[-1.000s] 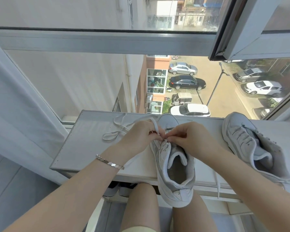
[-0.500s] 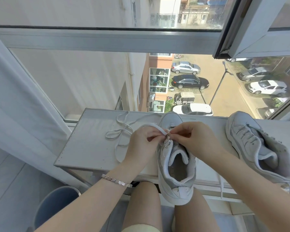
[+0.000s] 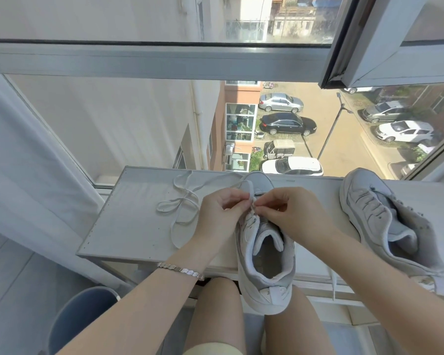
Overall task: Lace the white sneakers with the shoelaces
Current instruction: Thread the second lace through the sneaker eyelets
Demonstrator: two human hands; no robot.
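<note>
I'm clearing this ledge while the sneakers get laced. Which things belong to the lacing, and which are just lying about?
Belonging: middle sneaker; shoelace, pinched by the left hand and right hand; second sneaker at right.
Lying about: blue bin, lower left; curtain at left; bracelet on the left wrist.

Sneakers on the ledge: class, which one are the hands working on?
The middle sneaker, heel overhanging the ledge: the left hand and right hand pinch the shoelace over its tongue. The other sneaker lies untouched at the right.
</note>
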